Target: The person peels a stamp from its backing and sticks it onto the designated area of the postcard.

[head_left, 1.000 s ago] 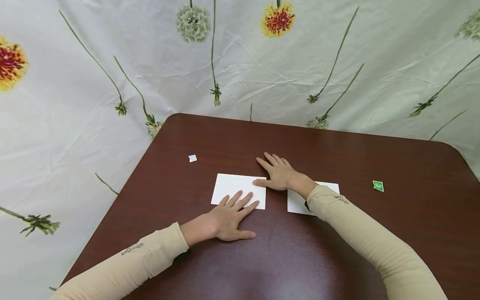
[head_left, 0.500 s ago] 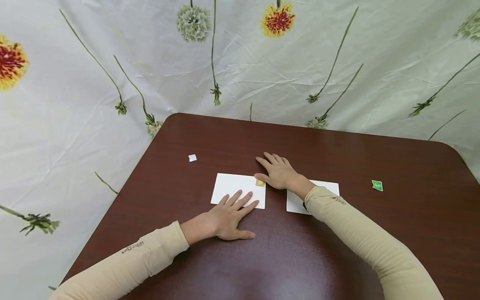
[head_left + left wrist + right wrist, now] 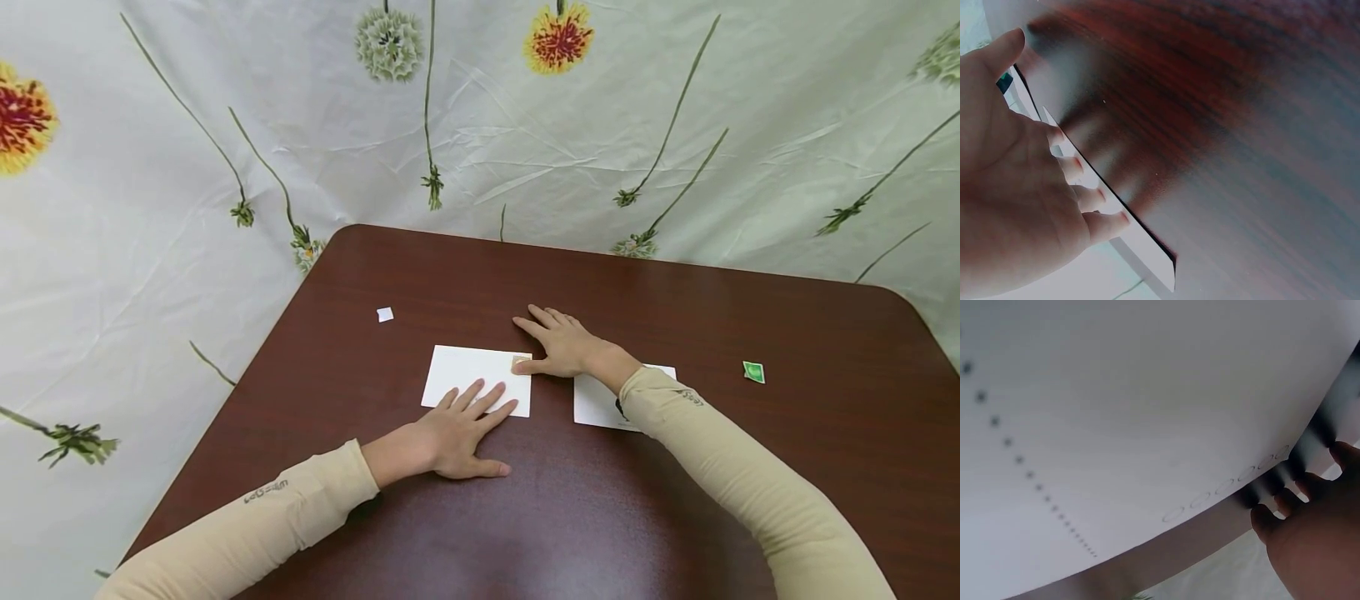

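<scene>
The left hand [image 3: 453,442] is lying palm down with its fingers spread and gripping nothing; the fingertips are resting on the near part of a white card [image 3: 467,367], probably to stop the paper from sliding. That card is lying flat on the desk [image 3: 660,308], and a tan stamp [image 3: 522,359] is occupying its far right corner. The right hand [image 3: 567,346] is also lying open: its thumb is covering part of the stamp, seemingly pressing it flat, while the other fingers are spreading beyond the card, perhaps to steady the thumb. Whether those fingertips are touching the desk, I cannot tell.

A second card [image 3: 596,404] is lying to the right, partly hidden by the right wrist and sleeve [image 3: 735,458] crossing over it. A green stamp [image 3: 754,372] is lying farther right and a small white piece [image 3: 385,314] farther left; both are sitting well apart from the cards, likely leaving the hands room.
</scene>
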Motion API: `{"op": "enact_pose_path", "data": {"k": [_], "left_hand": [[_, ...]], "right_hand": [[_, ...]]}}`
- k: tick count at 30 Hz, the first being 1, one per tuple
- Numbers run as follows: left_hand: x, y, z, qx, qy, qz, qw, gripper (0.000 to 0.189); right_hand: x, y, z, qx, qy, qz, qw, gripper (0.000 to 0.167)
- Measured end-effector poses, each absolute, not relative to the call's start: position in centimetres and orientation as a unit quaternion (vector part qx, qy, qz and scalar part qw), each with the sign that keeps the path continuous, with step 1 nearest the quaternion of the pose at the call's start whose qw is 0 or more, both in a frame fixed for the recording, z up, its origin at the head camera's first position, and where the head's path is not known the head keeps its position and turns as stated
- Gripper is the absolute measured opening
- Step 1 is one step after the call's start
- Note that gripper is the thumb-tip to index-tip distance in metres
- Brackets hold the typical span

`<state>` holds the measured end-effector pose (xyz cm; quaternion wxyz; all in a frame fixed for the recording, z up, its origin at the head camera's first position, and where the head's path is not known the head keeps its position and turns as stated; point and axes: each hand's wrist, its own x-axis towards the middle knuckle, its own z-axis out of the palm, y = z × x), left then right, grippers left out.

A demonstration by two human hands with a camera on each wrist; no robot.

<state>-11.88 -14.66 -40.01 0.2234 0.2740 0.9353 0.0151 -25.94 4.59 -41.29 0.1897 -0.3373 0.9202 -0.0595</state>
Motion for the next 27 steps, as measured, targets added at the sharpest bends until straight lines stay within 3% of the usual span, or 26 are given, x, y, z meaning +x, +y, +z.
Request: {"op": "enact_pose_path", "data": {"k": [16, 27], "left_hand": [[-11.95, -14.72, -39.97, 0.275, 0.936, 0.015, 0.218, 0.082], [-11.86, -14.69, -40.01, 0.280, 0.937, 0.029, 0.206, 0.076]], "right_hand": [[-26.12, 4.99, -41.68, -0.359, 0.919, -0.050, 0.153, 0.063], [-26.36, 4.96, -41.61, -0.352, 0.916, -0.055, 0.185, 0.060]]}}
